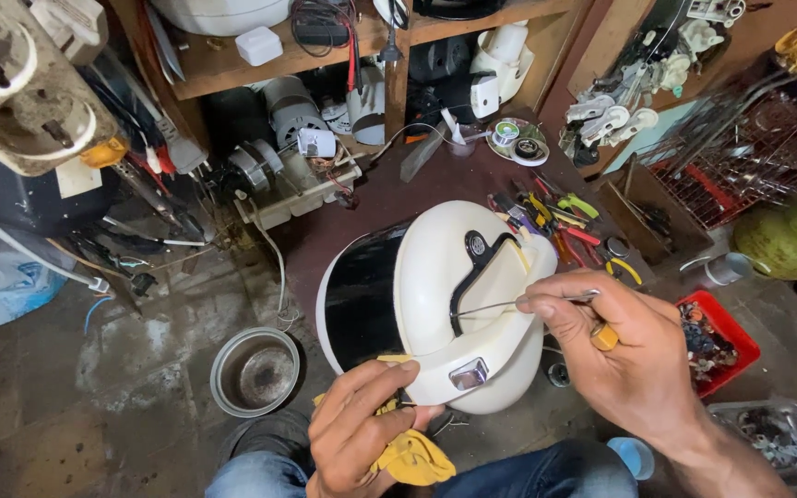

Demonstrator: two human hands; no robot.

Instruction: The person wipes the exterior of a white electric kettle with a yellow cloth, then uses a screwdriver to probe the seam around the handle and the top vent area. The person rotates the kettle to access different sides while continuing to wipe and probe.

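A white and black rice cooker [435,304] lies tilted on the floor in front of me, its lid facing up with a black handle frame. My right hand [624,355], wearing a ring, pinches a thin metal probe [509,304] whose tip touches the edge of the handle. My left hand [362,433] presses on the cooker's near rim and holds a yellow cloth [412,456] against it.
A metal inner pot [255,371] stands on the floor at left. Pliers and screwdrivers [555,221] lie behind the cooker. A red tray of small parts [726,346] and a grey tray [777,438] sit at right. Shelves of appliance parts [325,101] fill the back.
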